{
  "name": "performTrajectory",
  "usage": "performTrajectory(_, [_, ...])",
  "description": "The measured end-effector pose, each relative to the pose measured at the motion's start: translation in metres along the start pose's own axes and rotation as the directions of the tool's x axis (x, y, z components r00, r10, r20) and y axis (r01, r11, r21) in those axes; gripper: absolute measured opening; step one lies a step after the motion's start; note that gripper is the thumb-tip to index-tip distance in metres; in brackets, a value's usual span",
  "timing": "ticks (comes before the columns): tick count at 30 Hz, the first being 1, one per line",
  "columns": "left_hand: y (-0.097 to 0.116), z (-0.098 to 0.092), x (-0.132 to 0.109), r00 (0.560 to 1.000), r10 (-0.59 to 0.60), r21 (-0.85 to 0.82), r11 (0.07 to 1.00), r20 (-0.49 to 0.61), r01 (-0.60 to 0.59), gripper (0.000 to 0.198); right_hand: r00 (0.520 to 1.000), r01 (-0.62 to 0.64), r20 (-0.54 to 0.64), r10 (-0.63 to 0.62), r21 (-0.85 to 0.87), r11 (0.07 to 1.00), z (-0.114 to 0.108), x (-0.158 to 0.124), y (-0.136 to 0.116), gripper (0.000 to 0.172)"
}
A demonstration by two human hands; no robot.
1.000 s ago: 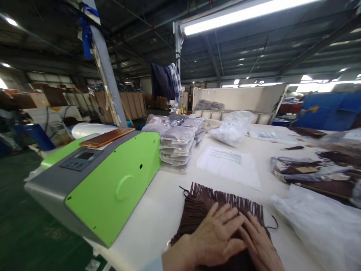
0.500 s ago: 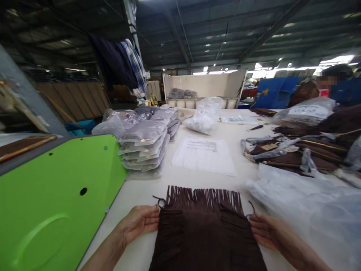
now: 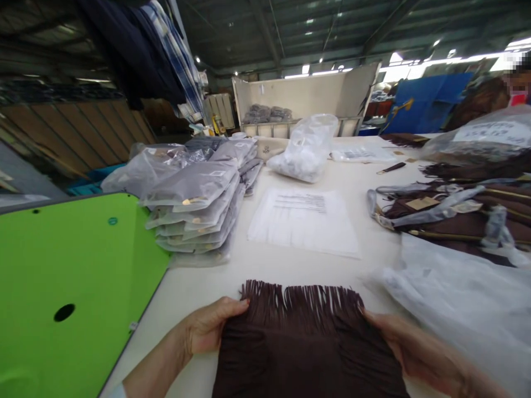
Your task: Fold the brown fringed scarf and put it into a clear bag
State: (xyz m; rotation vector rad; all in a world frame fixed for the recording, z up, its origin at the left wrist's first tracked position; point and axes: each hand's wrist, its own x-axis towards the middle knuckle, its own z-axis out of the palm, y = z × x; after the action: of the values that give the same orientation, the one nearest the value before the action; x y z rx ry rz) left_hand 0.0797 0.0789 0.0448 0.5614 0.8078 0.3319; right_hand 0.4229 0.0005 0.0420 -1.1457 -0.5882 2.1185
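A dark brown fringed bag (image 3: 302, 354) lies in front of me at the bottom of the view, its fringe pointing away across the table. My left hand (image 3: 211, 326) grips its left edge near the fringe, thumb on top and fingers partly hidden beneath. On the opposite edge my right hand (image 3: 409, 345) holds the bag the same way, its fingers mostly covered. The bag's near end runs out of view. Just beyond the fringe is a white printed sheet (image 3: 305, 224), flat on the table.
Left stands a stack of bagged goods (image 3: 194, 210) beside a green panel (image 3: 83, 287). To the right are brown zipped bags (image 3: 452, 221) and loose clear plastic (image 3: 464, 309). A stuffed plastic bag (image 3: 305, 149) sits farther back. A person (image 3: 481, 105) is at the far right.
Both hands have shifted onto the edges beside the fringe, thumbs now on top. The thin side ties seen earlier no longer show. My view has tilted down and moved closer.
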Motion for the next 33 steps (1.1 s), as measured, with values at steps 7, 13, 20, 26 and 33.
performTrajectory(7, [0.011, -0.009, 0.029, 0.965, -0.081, 0.087, 0.994, 0.251, 0.061, 0.044, 0.950, -0.083, 0.311, 0.034, 0.145, 0.986, -0.017, 0.032, 0.003, 0.026])
performTrajectory(13, [0.018, 0.000, 0.050, 0.921, -0.162, 0.075, 0.987, 0.353, 0.145, 0.053, 0.920, -0.085, 0.390, 0.036, 0.108, 0.990, 0.004, 0.053, -0.010, 0.034])
performTrajectory(20, [0.011, 0.009, 0.062, 0.930, -0.110, -0.011, 0.993, 0.351, 0.122, 0.049, 0.921, -0.082, 0.386, 0.057, 0.049, 0.995, 0.025, 0.060, -0.024, 0.045])
performTrajectory(26, [0.031, 0.027, 0.047, 0.895, -0.127, 0.176, 0.983, 0.428, 0.055, 0.065, 0.895, -0.042, 0.443, 0.053, -0.034, 0.999, 0.042, 0.041, -0.043, 0.053])
performTrajectory(33, [0.016, 0.062, -0.009, 0.886, 0.068, 0.823, 0.345, 0.458, -0.452, 0.058, 0.787, 0.612, 0.494, -0.370, -0.703, 0.363, 0.042, 0.008, 0.011, 0.050])
